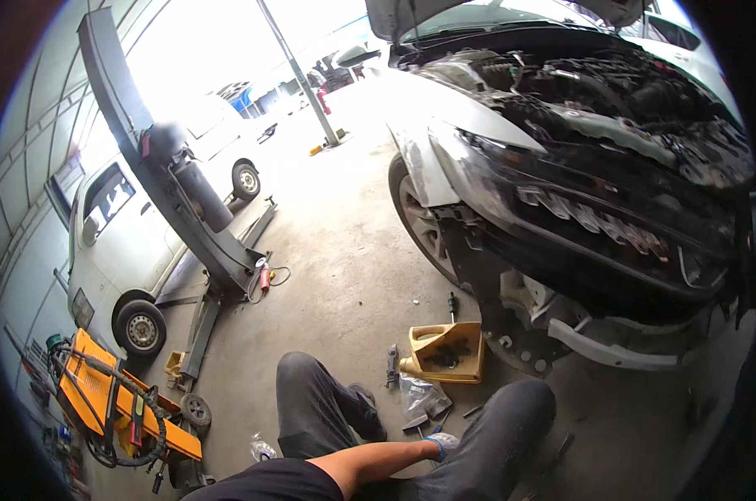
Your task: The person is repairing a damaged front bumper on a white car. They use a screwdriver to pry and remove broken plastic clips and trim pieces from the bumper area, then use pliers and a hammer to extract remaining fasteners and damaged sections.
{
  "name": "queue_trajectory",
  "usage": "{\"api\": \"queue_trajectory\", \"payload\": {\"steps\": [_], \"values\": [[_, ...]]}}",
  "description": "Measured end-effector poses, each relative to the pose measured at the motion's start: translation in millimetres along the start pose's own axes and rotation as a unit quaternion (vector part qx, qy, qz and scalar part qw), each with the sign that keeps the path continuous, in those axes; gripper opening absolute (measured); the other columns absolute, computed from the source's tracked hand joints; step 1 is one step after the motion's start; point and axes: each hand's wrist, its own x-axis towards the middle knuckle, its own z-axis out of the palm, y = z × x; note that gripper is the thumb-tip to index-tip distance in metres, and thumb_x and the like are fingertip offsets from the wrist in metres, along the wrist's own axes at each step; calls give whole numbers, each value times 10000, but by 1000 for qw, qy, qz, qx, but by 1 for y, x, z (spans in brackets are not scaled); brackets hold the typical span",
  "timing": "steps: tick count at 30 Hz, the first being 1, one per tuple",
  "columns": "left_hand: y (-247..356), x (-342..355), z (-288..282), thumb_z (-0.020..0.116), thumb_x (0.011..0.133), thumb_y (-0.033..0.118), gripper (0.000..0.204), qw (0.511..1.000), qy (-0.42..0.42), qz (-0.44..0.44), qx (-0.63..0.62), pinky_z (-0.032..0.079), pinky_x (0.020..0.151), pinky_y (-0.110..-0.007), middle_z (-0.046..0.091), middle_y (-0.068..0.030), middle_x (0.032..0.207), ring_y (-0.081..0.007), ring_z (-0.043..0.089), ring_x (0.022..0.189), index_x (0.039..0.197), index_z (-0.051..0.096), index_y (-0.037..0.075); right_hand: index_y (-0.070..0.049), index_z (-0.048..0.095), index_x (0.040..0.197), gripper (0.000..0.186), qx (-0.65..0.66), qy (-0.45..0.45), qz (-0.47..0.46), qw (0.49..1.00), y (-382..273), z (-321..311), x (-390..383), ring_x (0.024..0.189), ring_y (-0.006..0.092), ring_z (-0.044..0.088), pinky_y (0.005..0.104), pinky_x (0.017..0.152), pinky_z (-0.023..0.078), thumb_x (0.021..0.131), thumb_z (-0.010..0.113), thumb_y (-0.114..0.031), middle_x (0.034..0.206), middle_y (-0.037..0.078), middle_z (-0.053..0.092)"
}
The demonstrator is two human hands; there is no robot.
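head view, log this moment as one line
left hand: gloved, near clear plastic bag, hold unclear; right hand: not in view; cut-open yellow jug: on floor, dark pieces inside

Head view: wide fisheye, worn on the person's head; dark curved rim. Aim: forward and downward. Height: above the person's bent knees [307,384]. Nearest: left forearm [378,462] at 6 o'clock, left hand [446,444] between 5 and 6. Middle range: floor [336,267] at centre; car [595,184] between 2 and 3. Farther: van [111,250] at 9; post [139,125] at 10, slanting.
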Motion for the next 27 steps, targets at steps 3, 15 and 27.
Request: {"api": "queue_trajectory", "payload": {"steps": [3,15,27], "values": [[-5,-9,-45,574,856,338,329,993,-12,19,112,524,782,-483,699,-226,954,-397,679,913,995,710,72,29,417,1448,783,113,64,-43,991,-15,-16,-23,1264,334,532,399,1086,404,869,689,-423,1369,251,549],[83,-145,-243,693,848,188,779,966,116,171,-152,506,963,-391,541,-163,1369,-304,595,1195,1506,298,53,33,603,988,263,338,100,-600,718,-410,-227,-228,767,321,647,413,733,532,900,644,-211,877,205,644],[35,-187,-278,540,978,254,336,807,236,5,-541,489,669,-295,600,-56,916,-132,579,787,1236,508,41,1,586,863,330,162,-259,-725,617,-619,-88,-323,672,300,665,408,616,530,840,747,-286,761,173,642]]}}
